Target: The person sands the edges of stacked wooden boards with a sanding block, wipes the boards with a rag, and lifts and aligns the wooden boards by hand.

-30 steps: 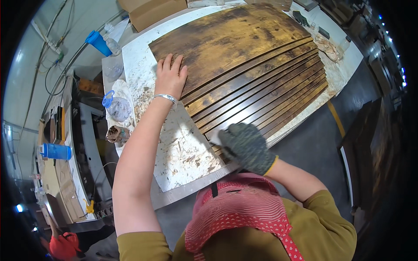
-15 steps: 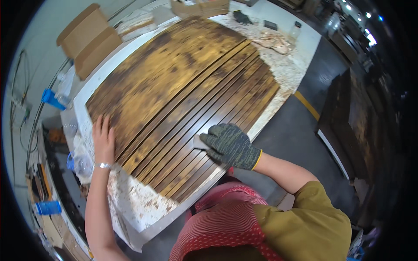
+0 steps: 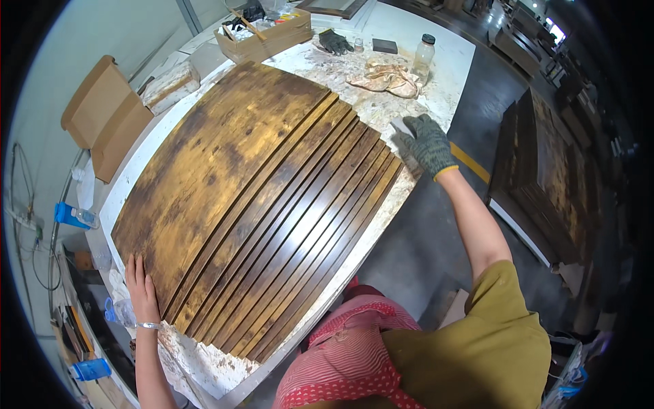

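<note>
Brown wood-grain boards (image 3: 204, 150) lie overlapped in a stepped stack, their long edges lined up like stairs toward me. My left hand (image 3: 142, 290), bare with a bracelet at the wrist, lies with fingers stretched along the stack's left end. My right hand (image 3: 429, 144) wears a dark green knitted glove with a yellow cuff. Its fingers are closed on a small flat pale grey pad (image 3: 400, 127), partly hidden by the glove. That hand is just past the right end of the boards, over the stained table edge.
The white table (image 3: 449, 58) bears a crumpled rag (image 3: 387, 80), a lidded glass jar (image 3: 423, 58), a dark block (image 3: 385, 46) and a spare glove (image 3: 335, 42). Cardboard boxes (image 3: 266, 42) stand at the back. More boards (image 3: 538, 184) are stacked to the right beyond the floor.
My right hand has moved with the pad from the middle of the stepped boards to beyond their right end. My left hand stays at the left end. The view has shifted.
</note>
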The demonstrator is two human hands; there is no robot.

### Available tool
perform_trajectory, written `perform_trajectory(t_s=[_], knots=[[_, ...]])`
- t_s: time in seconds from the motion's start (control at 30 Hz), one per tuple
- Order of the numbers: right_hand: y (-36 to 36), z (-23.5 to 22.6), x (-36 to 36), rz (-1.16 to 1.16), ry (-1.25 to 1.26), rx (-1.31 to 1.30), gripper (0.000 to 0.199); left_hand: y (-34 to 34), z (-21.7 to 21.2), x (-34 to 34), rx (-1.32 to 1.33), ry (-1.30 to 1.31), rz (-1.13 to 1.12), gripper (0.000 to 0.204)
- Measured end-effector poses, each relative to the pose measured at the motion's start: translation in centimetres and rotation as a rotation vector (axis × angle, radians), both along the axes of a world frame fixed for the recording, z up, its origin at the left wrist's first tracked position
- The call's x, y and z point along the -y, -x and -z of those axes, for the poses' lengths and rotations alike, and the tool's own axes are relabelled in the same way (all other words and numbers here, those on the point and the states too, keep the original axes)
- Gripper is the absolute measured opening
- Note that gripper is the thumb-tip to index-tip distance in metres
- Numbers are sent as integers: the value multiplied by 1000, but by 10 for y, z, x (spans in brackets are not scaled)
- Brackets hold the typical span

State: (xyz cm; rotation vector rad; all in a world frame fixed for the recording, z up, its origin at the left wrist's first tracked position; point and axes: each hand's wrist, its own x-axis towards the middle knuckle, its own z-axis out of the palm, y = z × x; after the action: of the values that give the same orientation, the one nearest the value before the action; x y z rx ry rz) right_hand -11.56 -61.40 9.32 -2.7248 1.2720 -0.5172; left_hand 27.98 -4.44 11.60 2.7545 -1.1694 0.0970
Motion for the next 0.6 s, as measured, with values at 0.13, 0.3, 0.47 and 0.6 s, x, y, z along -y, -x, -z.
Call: perform_trajectory(t_s=[0.13,0.3,0.47,0.6], knots=[[-13,2,2,-95,-49,114,44,1,-1,-1,-14,7,0,53],[-39,-9,-43,-189,68,71,39,0,-2,0,3,-18,3,52],[-40,-15,-63,-412,-51,62,40,0,-2,-2,8,-19,13,51],[-44,-13,-60,-207,-26,136,44,-1,-1,-3,9,-5,23,51]])
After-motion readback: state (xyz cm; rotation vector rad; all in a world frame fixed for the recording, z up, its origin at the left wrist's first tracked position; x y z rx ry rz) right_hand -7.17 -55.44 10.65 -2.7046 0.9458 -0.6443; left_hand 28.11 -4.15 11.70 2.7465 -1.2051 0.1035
